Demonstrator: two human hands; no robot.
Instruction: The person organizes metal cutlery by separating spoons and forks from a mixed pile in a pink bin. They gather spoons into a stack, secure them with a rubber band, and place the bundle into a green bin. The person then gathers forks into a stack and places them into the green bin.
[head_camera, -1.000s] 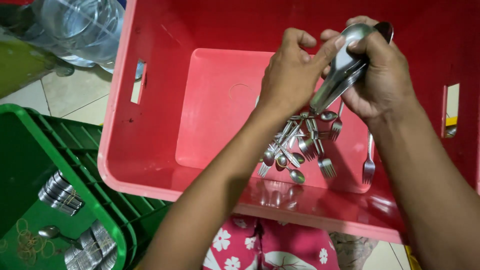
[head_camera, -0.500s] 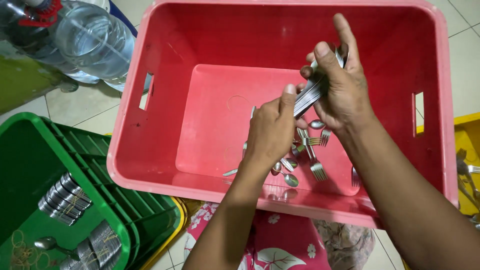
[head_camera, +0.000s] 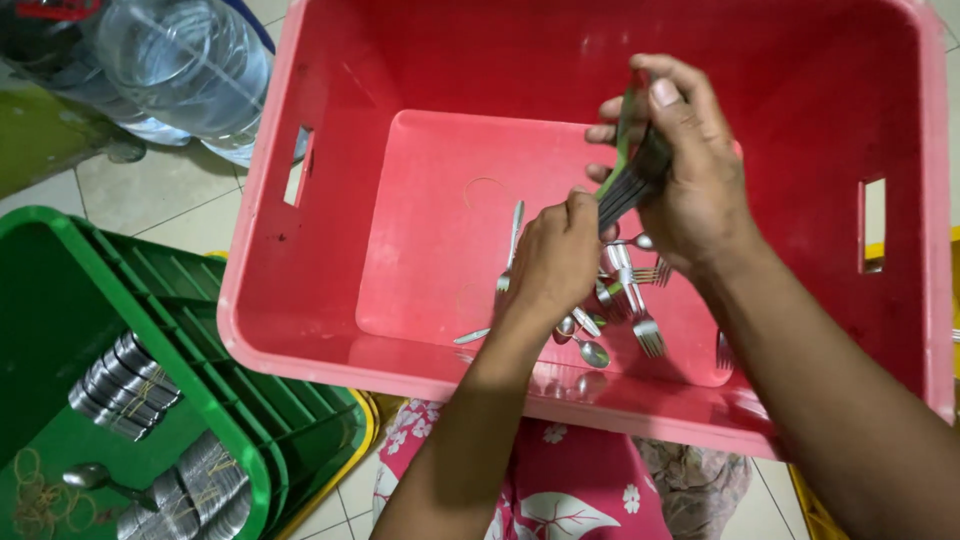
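Head view: a bundle of forks (head_camera: 630, 180) is held tight by the right hand (head_camera: 690, 175). Hard, slippery loose cutlery (head_camera: 615, 300) is pinched by the left hand (head_camera: 550, 260); handles seem best gripped.

Bare forearms, no sleeves, pink garment with white flowers (head_camera: 590, 495)

A catering-style washing area: tiled floor (head_camera: 150, 200), crates (head_camera: 300, 300) of cutlery (head_camera: 620, 300).
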